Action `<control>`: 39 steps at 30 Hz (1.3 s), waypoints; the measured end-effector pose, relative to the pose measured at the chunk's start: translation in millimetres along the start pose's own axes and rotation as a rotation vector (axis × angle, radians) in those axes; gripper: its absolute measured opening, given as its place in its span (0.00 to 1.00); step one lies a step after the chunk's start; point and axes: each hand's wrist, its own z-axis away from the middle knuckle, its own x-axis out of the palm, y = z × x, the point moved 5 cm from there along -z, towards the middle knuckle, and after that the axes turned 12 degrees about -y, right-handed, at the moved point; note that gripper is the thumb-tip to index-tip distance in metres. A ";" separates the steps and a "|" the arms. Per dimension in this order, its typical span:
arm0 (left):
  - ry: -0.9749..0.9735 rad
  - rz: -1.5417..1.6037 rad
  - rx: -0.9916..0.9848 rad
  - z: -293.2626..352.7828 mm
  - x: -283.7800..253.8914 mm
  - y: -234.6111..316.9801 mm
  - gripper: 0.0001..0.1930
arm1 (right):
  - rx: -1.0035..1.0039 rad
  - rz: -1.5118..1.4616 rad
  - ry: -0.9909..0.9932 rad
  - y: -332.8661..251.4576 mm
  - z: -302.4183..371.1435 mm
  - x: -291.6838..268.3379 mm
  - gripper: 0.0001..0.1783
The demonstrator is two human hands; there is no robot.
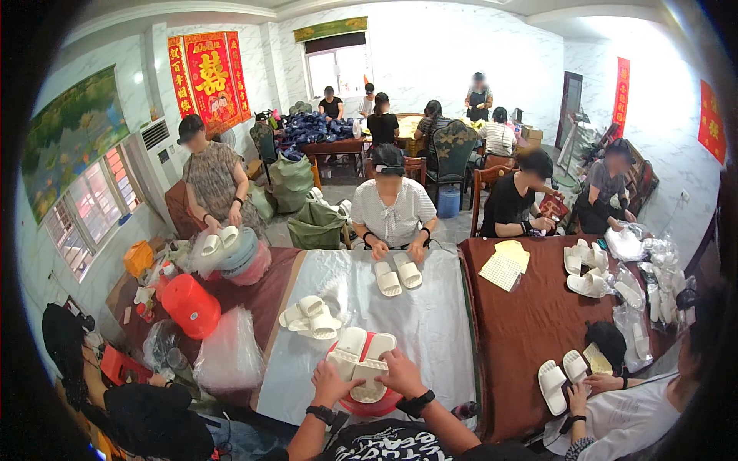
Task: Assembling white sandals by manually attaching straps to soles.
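Note:
White slide slippers (351,343) lie together on a round red stool or basin (383,405) at the near edge of the table. My left hand (332,384) grips them from the left, its fingertips on the slipper nearest me. From the other side my right hand (400,375) holds the right-hand slipper (380,346), fingers bent over its edge. Both wrists wear black bands. Just beyond my left hand rests a small pile of white slippers (311,316). How many slippers are under my hands is partly hidden.
Across the table a person handles a white slipper pair (397,275). Left are a red bucket (191,306) and clear plastic bags (228,353). On the right brown table lie yellow sheets (506,265), more slippers (552,386) and a co-worker's hands. A dark bottle (464,410) stands near my right arm.

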 end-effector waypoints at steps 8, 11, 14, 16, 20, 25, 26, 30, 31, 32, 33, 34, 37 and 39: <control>-0.004 -0.049 0.276 -32.5 -21.7 -8.5 0.61 | 0.059 -0.381 -0.405 13.7 -4.6 57.6 0.24; -0.110 -0.065 0.271 -31.3 -43.9 3.7 0.59 | -0.007 -0.410 -0.411 2.3 -4.6 55.0 0.24; -0.008 -0.056 0.358 -42.4 -37.0 -18.1 0.56 | -0.039 -0.410 -0.439 -8.6 -2.4 59.3 0.24; 0.017 -0.024 0.398 -55.1 -28.7 -25.5 0.53 | -0.096 -0.496 -0.405 -12.1 2.3 62.6 0.25; -0.095 0.134 0.323 -67.0 -12.7 -39.1 0.43 | -0.055 -0.560 -0.429 -10.7 5.3 76.8 0.26; 0.409 -0.243 0.401 -66.3 1.7 -54.7 0.20 | -0.038 -0.612 -0.259 -13.0 1.4 60.9 0.25; 0.597 -0.393 0.490 -59.2 -1.1 -54.5 0.17 | -0.056 -0.570 -0.202 -14.9 -3.0 55.3 0.23; 0.273 0.491 0.498 -41.4 -43.7 -9.6 0.09 | 0.026 -0.639 -0.186 -11.8 -17.9 29.6 0.17; 0.110 0.880 0.445 -33.3 -45.4 4.4 0.13 | 0.043 -0.769 -0.215 -14.2 -16.9 28.3 0.16; 0.104 0.885 0.413 -19.8 -50.0 15.4 0.13 | 0.026 -0.832 -0.314 -24.4 -15.1 27.8 0.16; 0.023 1.003 0.431 -12.2 -52.8 27.2 0.16 | 0.000 -0.893 -0.408 -36.2 -15.6 26.2 0.16; -0.061 1.124 0.450 -4.1 -50.1 36.9 0.21 | -0.068 -0.977 -0.451 -51.4 -12.6 23.6 0.16; 0.002 1.032 0.414 14.3 -48.6 56.3 0.23 | -0.148 -1.013 -0.521 -68.2 -5.1 27.2 0.15; 0.010 0.988 0.421 20.2 -46.8 62.7 0.24 | -0.048 -1.038 -0.512 -55.7 -3.0 40.9 0.13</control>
